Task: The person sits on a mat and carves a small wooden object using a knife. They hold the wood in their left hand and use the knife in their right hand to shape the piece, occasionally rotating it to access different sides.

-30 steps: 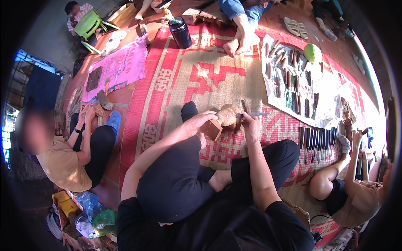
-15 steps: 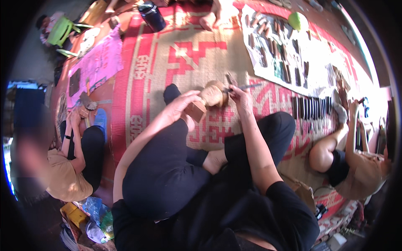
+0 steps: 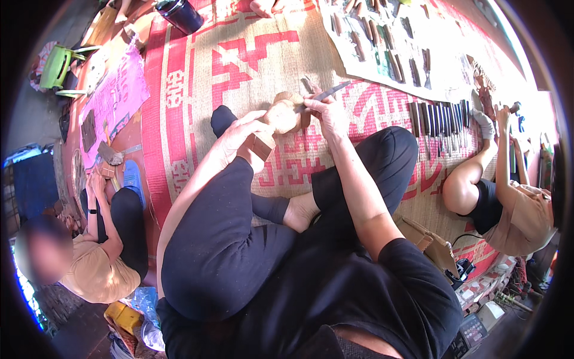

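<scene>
Slanting steeper than before: tool (image 3: 333, 91) in right hand (image 3: 328, 113).

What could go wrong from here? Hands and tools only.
1. The narrow tool in the right hand sits at a rounded wooden piece; it might skid toward the left hand.
2. The left hand steadies the piece near its square end; it may twist under pressure.
3. The right knee is near a row of dark-handled tools; shifting could knock them.

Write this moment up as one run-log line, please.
left hand: gripping rounded tan wooden carving with square block end | right hand: holding slim grey metal-looking tool at carving | beneath: red-and-beige woven mat
</scene>
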